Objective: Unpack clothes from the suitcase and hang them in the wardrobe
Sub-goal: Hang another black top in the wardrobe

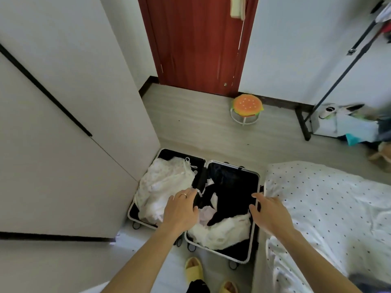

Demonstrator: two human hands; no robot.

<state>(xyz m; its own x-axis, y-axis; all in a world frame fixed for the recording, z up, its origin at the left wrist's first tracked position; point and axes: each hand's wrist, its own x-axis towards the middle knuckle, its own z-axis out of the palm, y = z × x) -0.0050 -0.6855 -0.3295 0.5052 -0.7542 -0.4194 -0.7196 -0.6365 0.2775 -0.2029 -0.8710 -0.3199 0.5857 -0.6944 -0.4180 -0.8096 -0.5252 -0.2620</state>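
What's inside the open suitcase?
The suitcase holds pale lacy clothes on the left, and a black garment over white clothes on the right. Whatever lies beneath them is covered.

white clothes (160, 182): partly under left hand (179, 210) | clothes rack (338, 75): blurred, top cropped
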